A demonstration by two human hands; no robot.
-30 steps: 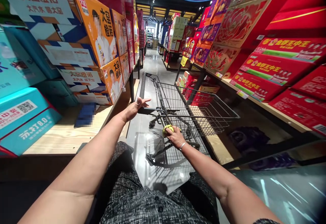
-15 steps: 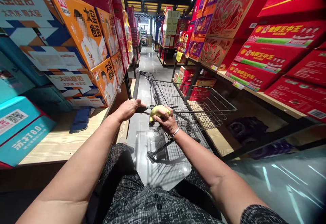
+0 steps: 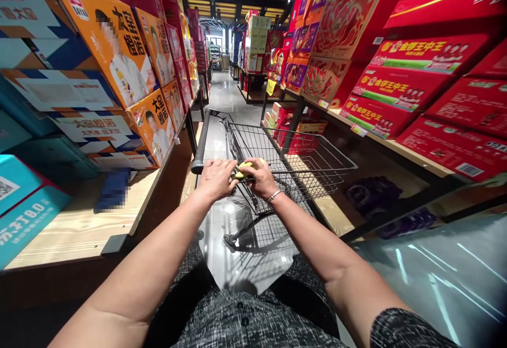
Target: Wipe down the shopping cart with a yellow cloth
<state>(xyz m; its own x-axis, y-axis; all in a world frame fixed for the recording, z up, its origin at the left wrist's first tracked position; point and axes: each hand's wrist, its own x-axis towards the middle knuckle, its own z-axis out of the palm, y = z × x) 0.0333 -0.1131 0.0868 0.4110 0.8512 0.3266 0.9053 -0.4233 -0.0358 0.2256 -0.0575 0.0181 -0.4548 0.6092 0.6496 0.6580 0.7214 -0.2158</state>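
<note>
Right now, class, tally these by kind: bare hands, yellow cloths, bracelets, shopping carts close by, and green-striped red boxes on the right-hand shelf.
Bare hands, left hand and right hand: 2
Yellow cloth: 1
Bracelet: 1
Shopping cart: 1
Green-striped red boxes: 3
Total: 8

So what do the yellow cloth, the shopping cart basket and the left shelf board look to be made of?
Yellow cloth: soft fabric, perhaps microfiber; it bunches in the right hand, weave unclear.
Shopping cart basket: dark, slightly glossy metal wire, judging by its thin, straight rods.
Left shelf board: pale wood or wood-look laminate, showing grain.
</note>
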